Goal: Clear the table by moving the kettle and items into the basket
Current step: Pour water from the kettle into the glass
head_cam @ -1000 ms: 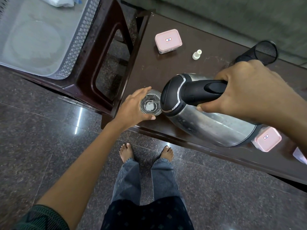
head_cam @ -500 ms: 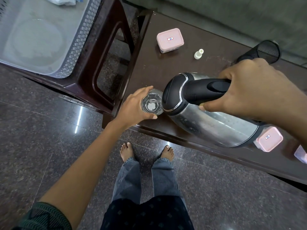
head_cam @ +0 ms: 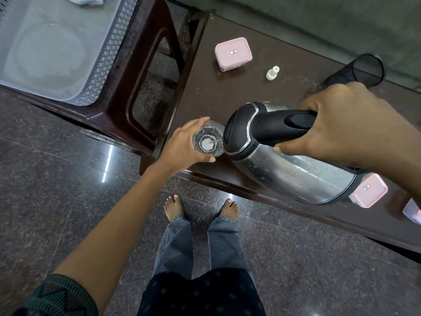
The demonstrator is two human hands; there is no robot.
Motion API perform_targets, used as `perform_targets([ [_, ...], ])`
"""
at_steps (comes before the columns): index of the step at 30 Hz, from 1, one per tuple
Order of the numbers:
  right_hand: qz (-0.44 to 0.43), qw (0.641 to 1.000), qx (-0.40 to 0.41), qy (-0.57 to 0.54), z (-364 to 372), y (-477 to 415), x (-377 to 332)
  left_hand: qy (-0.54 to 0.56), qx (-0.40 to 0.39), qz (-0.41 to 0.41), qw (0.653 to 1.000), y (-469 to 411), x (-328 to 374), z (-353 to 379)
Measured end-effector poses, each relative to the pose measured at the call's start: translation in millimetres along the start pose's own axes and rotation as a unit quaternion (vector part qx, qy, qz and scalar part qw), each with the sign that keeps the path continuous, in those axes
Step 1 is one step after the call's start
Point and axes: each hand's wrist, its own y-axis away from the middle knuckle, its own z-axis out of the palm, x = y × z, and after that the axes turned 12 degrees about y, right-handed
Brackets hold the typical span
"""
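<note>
Spill risk: my right hand [head_cam: 348, 124] grips the kettle [head_cam: 284, 169] by its handle, tilted over the glass [head_cam: 208, 139] my left hand [head_cam: 182, 144] clasps at the desk [head_cam: 227, 92] edge, near left; overtilting floods it.

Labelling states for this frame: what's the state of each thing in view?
kettle: tilted, lid shut, spout at the glass, right hand grips the handle.
glass: upright, held by left hand, water inside.
far pink box: lid on.
near pink box: lid on, partly behind kettle.
white bottle: upright.
mesh cup: on its side.
basket: on stool, white item inside.
</note>
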Motion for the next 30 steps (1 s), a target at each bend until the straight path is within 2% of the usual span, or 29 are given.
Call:
perform_targets([
  [30,-0.026,1.000,0.004,0.007,0.6,-5.8,-3.2,0.013,0.002,0.004,1.000,-2.2,-5.0,1.0],
])
